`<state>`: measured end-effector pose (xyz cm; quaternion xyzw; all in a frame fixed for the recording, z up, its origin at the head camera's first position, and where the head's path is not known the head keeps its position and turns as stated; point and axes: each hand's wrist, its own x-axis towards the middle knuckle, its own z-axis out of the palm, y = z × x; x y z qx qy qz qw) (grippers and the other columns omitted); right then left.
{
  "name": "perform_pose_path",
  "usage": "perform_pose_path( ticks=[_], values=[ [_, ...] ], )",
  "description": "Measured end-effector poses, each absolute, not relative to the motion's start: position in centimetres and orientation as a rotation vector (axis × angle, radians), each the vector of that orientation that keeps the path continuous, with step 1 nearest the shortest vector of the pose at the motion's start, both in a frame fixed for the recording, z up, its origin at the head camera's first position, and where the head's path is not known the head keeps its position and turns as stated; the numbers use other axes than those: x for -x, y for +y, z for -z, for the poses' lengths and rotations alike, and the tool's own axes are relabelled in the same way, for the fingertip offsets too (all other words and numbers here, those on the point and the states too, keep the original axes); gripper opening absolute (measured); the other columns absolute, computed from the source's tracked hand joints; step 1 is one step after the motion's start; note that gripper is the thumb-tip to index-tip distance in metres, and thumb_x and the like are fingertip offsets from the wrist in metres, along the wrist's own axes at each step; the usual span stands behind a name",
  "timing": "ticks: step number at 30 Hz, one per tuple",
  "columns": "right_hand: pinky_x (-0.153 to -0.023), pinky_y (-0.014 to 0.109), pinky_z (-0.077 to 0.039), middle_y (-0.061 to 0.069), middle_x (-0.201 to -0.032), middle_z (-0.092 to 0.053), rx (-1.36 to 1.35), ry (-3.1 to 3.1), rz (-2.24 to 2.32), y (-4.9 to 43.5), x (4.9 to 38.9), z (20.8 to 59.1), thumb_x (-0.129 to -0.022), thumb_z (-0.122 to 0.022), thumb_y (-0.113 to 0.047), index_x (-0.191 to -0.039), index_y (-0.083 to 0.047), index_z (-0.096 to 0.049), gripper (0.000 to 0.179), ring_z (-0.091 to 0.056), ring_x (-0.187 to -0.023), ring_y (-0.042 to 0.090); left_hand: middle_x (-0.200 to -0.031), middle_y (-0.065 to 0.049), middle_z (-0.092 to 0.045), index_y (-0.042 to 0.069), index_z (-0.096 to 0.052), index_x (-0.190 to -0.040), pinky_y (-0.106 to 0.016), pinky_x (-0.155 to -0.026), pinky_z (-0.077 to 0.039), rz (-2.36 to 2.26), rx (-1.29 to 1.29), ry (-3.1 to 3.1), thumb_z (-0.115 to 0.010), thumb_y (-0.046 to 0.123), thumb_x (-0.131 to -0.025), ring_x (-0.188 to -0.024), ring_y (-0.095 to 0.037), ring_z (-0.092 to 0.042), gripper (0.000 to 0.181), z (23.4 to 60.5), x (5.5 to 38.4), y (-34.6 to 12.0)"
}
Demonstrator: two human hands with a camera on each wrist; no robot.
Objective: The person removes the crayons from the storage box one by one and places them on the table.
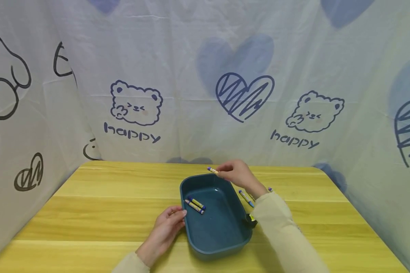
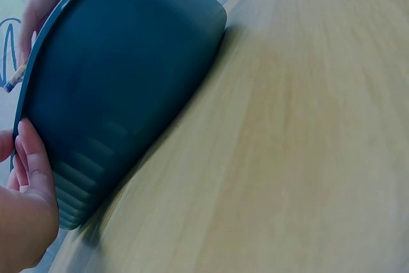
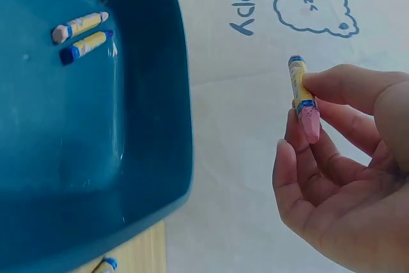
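Observation:
A dark teal plastic bin (image 1: 222, 251) sits on the wooden table. At its left side my left hand (image 1: 167, 229) holds the rim between thumb and fingers; the left wrist view shows the fingertips (image 2: 27, 131) against the outer wall. My right hand (image 1: 237, 175) is raised over the bin's far edge, pinching a pink crayon (image 3: 299, 84) with a yellow wrapper and blue bands. Inside the bin, two crayons lie side by side near the left wall: a pale one (image 3: 80, 27) and a dark blue one (image 3: 89, 46).
Right of the bin, a blue-tipped crayon (image 1: 246, 198) lies on the table (image 1: 123, 201), and another crayon (image 1: 271, 189) shows partly behind the right forearm. A black object (image 1: 249, 222) sits at the bin's right rim. Behind the table hangs a printed cloth (image 1: 191, 125).

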<state>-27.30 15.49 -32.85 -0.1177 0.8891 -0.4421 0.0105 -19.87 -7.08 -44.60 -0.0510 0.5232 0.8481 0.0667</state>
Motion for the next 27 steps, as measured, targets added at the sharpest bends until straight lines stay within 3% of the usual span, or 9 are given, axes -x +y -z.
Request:
perform_pose_path(
  ticks=[13, 27],
  values=[
    [-0.078, 0.039, -0.054, 0.009, -0.099, -0.069, 0.468, 2.864, 1.320, 18.6, 25.8, 34.3, -0.089, -0.068, -0.009, -0.106, 0.001, -0.071, 0.020, -0.064, -0.089, 0.024, -0.081, -0.001, -0.056, 0.000, -0.052, -0.102, -0.019, -0.065, -0.049, -2.574, 0.143, 1.577, -0.057, -0.005, -0.090, -0.070, -0.008, -0.055, 0.013, 44.8, 19.8, -7.0],
    [-0.078, 0.040, -0.053, 0.011, -0.103, -0.069, 0.323, 2.887, 1.304, 21.7, 24.8, 36.3, -0.090, -0.067, -0.010, -0.107, -0.001, -0.071, 0.020, -0.064, -0.092, 0.025, -0.081, -0.001, -0.056, -0.001, -0.051, -0.102, -0.019, -0.065, -0.049, -2.576, 0.157, 1.575, -0.057, -0.005, -0.091, -0.071, -0.008, -0.055, 0.014, 44.8, 19.8, -7.0]
  ],
)
